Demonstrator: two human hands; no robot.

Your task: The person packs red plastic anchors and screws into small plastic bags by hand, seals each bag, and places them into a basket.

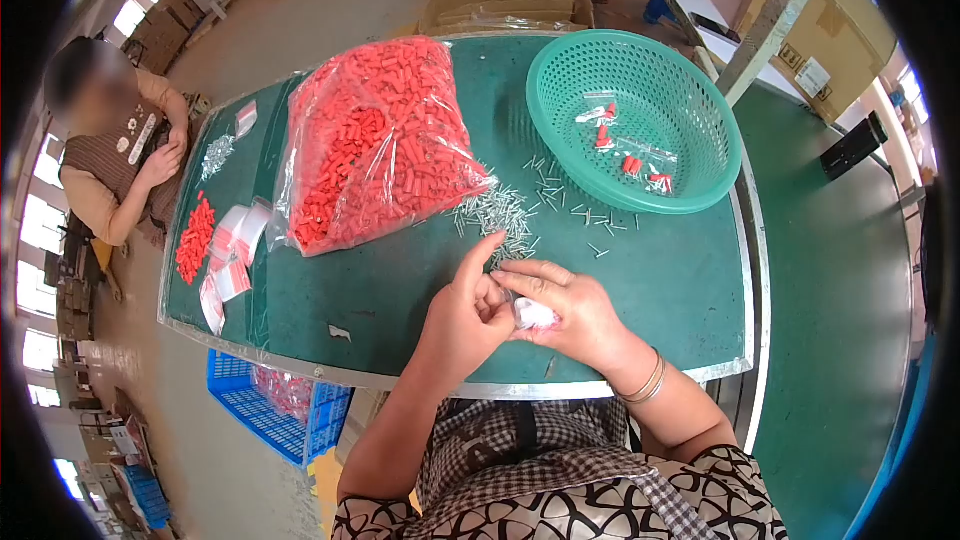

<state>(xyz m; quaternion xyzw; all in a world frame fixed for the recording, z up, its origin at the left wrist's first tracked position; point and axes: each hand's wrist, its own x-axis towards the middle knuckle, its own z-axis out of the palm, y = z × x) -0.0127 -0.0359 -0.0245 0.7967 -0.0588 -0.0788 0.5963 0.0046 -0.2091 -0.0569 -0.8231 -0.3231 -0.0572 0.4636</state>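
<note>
My right hand [578, 308] is closed on a small clear plastic bag [535, 314] with white and a little red showing. My left hand [466, 312] meets it from the other side, its index finger raised and the other fingers curled at the bag's edge. Just beyond my fingertips lies a pile of small silver screws [500, 215], with more scattered to the right. Behind the pile rests a large clear bag of red plastic plugs [385, 140]. What the curled left fingers cover is partly hidden.
A green perforated basket [560, 155] holding several small filled bags stands at the right. On the left are loose red plugs [195, 240], small printed bags [235, 240] and more screws [217, 155]. Another person [125, 140] sits there. A blue crate [265, 400] sits below the table edge.
</note>
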